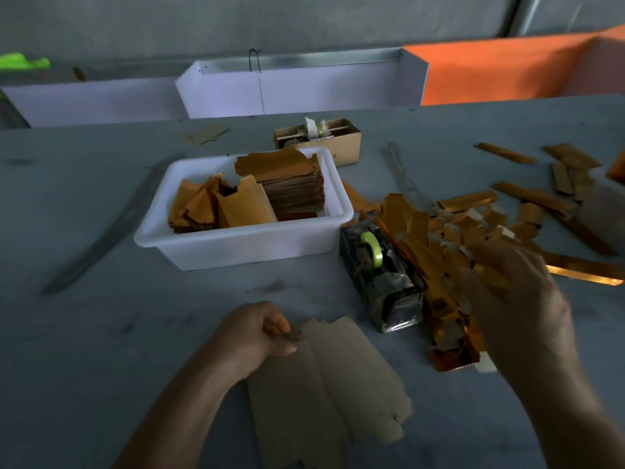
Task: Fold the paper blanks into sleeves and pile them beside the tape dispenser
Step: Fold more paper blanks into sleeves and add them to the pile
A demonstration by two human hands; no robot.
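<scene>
A flat tan paper blank [324, 397] lies on the grey table in front of me. My left hand [257, 333] pinches its upper left corner with curled fingers. My right hand [517, 296], blurred, hovers with fingers spread over a pile of folded gold sleeves [443, 258] just right of the tape dispenser [378, 272]. I cannot make out anything held in it. The dispenser is dark, with a lime-green tape roll on top. A white tub [243, 245] behind holds stacks of gold blanks [291, 184].
A small cardboard box [345, 143] with a tape spool stands behind the tub. More folded sleeves [527, 194] are scattered across the right side of the table. White panels [297, 93] and an orange panel [500, 69] line the far edge.
</scene>
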